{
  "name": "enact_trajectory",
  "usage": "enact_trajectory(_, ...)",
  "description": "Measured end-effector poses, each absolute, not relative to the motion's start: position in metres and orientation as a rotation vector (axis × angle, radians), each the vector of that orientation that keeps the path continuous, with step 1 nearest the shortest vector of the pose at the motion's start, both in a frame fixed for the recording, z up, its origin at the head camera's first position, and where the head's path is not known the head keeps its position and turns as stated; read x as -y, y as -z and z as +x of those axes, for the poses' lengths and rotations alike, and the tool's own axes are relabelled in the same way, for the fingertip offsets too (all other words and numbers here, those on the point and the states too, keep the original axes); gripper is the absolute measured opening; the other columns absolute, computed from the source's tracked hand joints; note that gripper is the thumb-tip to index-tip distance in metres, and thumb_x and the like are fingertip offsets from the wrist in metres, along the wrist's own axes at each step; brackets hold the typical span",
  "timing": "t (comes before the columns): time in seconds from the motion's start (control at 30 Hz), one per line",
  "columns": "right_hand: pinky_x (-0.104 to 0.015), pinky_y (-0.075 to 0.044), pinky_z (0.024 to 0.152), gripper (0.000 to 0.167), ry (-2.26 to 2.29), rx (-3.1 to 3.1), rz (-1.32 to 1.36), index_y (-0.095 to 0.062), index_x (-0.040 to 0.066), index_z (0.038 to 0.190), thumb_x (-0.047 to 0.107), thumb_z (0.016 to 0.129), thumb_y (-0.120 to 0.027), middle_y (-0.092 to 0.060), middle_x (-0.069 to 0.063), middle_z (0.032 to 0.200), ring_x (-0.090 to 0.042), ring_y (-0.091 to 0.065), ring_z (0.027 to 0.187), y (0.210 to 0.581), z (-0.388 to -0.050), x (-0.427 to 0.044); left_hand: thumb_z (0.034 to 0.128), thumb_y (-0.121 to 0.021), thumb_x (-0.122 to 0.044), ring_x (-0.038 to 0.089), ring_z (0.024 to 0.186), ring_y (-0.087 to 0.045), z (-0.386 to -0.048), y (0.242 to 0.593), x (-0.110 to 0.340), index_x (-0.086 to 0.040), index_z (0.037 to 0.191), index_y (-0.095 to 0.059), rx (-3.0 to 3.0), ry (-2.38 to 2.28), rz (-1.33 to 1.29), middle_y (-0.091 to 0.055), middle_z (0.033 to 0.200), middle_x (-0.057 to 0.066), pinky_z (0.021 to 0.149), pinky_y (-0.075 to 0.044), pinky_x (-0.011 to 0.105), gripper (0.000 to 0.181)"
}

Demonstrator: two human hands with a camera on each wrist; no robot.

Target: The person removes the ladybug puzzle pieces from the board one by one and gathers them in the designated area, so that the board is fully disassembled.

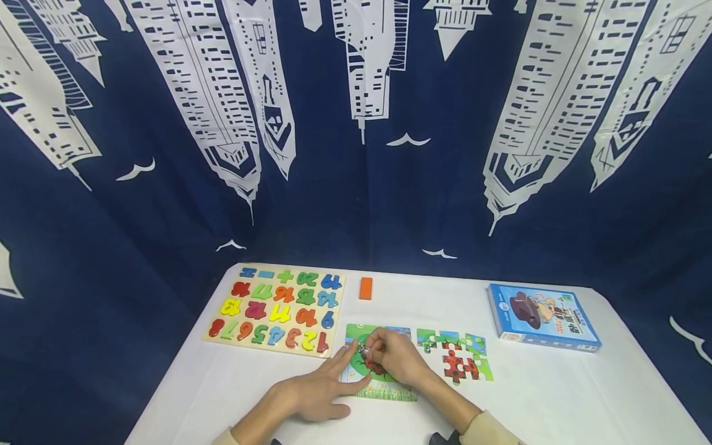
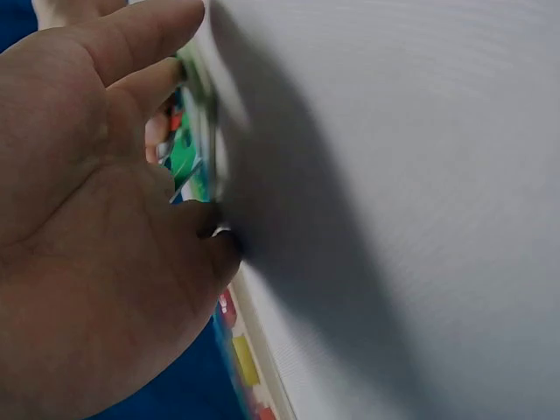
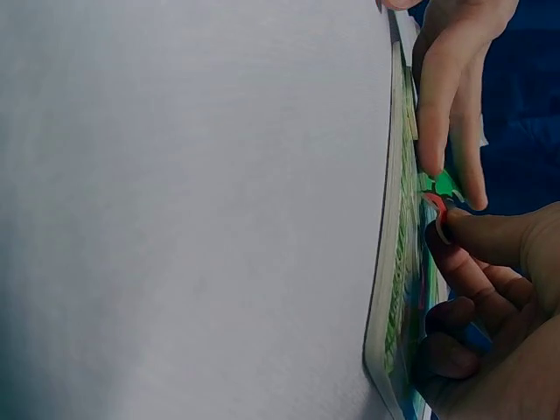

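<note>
A jigsaw puzzle board [image 1: 386,392] with a ladybird picture and a grassy lower edge lies on the white table. My left hand [image 1: 318,390] rests at its left side, fingers spread and fairly straight, the fingertips touching the board. Over the middle of the board, my right hand [image 1: 398,357] pinches a red and green jigsaw piece [image 3: 439,208] between thumb and fingers, low against the board. Part of the picture is hidden under the right hand. Several loose jigsaw pieces [image 1: 454,364], some red with black spots and some green, lie right of the board.
A wooden number board [image 1: 334,295] full of coloured numerals lies at the left. An orange block [image 1: 365,288] sits behind the jigsaw. At the right lies a blue box [image 1: 550,317] with a cartoon picture. A dark blue curtain [image 1: 345,204] hangs behind the table.
</note>
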State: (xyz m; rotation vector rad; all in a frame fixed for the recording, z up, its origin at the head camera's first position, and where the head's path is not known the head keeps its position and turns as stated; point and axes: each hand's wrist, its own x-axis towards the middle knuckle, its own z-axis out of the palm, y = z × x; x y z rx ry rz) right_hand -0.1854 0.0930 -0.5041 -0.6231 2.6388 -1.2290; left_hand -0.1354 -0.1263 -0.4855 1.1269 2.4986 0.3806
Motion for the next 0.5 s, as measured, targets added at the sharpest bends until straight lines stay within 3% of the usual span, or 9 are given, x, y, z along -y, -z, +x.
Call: enact_trajectory(0.5, -0.026, -0.05, 0.055, 0.006, 1.351, -2.545, -0.583, -0.061, 0.011, 0.092, 0.013, 0.087, -0.063, -0.063, 0.002, 0.074, -0.014, -0.06, 0.064, 0.5041, -0.1857, -0.0923, 0.0928, -0.049, -0.042, 0.029, 0.139, 0.006, -0.1299, 0.4877, 0.1256, -0.037, 0.143, -0.028, -2.575, -0.31, 1.124, 0.017, 0.152, 0.012, 0.108, -0.02, 0.048, 0.055)
